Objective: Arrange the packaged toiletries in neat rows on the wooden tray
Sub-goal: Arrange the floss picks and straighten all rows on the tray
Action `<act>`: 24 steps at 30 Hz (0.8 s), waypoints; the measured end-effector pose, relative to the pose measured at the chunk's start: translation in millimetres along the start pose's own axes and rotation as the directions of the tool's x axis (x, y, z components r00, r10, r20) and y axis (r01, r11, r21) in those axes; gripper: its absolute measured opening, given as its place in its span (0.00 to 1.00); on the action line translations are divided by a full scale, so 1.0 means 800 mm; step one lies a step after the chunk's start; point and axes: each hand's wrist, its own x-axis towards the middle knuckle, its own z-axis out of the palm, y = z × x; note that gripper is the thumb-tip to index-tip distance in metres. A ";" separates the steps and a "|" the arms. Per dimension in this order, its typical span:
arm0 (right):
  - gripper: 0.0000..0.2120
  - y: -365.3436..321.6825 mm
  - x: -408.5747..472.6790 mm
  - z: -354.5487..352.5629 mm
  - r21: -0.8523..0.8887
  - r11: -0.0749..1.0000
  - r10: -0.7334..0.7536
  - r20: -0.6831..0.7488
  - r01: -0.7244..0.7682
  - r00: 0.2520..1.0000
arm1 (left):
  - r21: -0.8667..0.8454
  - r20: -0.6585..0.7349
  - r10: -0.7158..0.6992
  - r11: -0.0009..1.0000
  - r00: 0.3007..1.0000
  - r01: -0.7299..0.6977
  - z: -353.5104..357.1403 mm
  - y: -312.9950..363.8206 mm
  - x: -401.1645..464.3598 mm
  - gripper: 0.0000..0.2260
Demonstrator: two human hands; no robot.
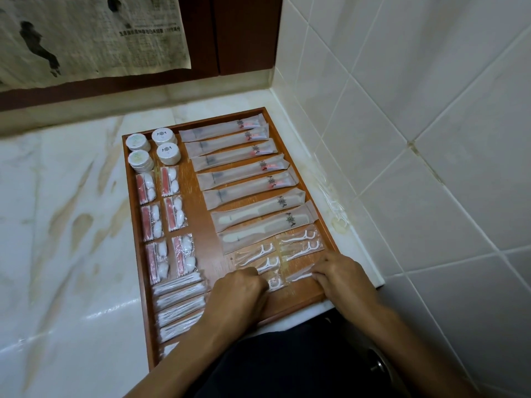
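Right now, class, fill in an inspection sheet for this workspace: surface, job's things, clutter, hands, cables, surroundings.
Surface: pale marble counter carrying a wooden tray.
Job's things: long sachets in a column; round soaps at the far left corner; cotton packs in two columns; swab packs stacked near; floss picks at the near right.
Clutter: nothing seen.
Hands: left hand and right hand resting on floss packets, fingers curled.
Cables: nothing seen.
Surroundings: tiled wall on the right; newspaper hanging behind.
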 end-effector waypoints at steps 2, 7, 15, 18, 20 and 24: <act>0.08 -0.007 0.001 -0.002 -0.016 0.999 0.030 -0.020 -0.031 0.999 | -0.008 0.001 0.010 1.000 1.000 -0.010 0.000 0.000 -0.001 0.11; 0.07 -0.010 0.007 -0.001 -0.009 0.998 0.067 -0.057 -0.068 0.996 | -0.044 -0.006 0.028 0.999 1.000 -0.028 0.000 -0.003 0.001 0.11; 0.08 -0.012 0.008 0.000 -0.016 0.997 0.076 -0.070 -0.077 0.995 | -0.061 -0.020 0.020 0.998 1.000 -0.021 0.001 -0.005 0.004 0.11; 0.07 -0.015 0.008 -0.001 -0.036 0.996 0.085 -0.077 -0.088 0.993 | -0.079 -0.021 0.020 0.997 1.000 -0.021 0.001 -0.006 0.005 0.11; 0.07 -0.019 0.006 -0.002 -0.037 0.994 0.098 -0.082 -0.102 0.992 | -0.080 -0.012 0.023 0.997 1.000 -0.024 0.001 -0.008 0.006 0.11; 0.07 -0.019 0.005 -0.003 0.037 0.990 0.136 -0.090 -0.133 0.987 | -0.072 -0.010 0.028 0.997 1.000 -0.028 0.003 -0.010 0.007 0.11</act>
